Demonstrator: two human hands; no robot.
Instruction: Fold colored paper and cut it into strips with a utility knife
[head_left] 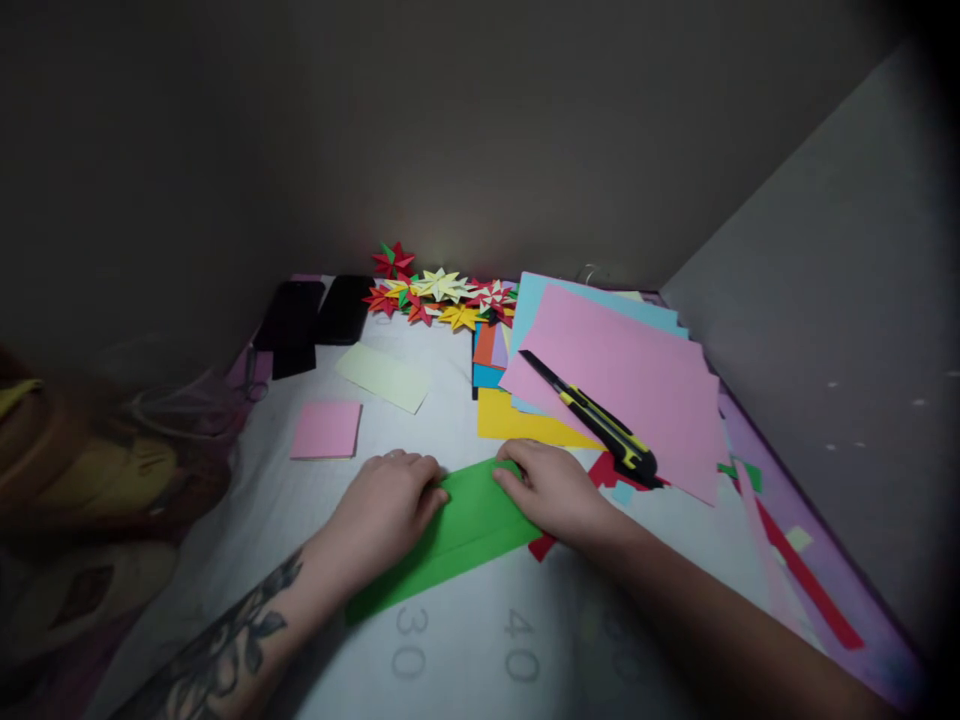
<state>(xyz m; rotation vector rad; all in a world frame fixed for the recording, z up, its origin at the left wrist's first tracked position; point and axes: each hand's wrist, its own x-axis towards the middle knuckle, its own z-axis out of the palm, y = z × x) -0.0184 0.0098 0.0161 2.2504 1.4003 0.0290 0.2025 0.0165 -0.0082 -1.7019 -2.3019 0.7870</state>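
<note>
A sheet of green paper [472, 515] lies slanted before me, with a crease or folded strip running along its near side. My left hand [401, 500] has its fingers curled at the sheet's far left edge, with the thumb on top. At the far right edge my right hand [544, 485] pinches the same sheet between thumb and fingers. Beyond the right hand rests a yellow-and-black utility knife [600, 420], its blade extended, on pink paper [622, 350]. Left of the left hand lies a small stack of pink squares [326, 430].
Folded paper stars [441, 285] line the back by the wall. Two dark phones [343, 310] lie at the back left, near scissors [253, 380]. A pale green slip [384, 376] and yellow paper [525, 418] lie ahead; red scraps [810, 575] lie right.
</note>
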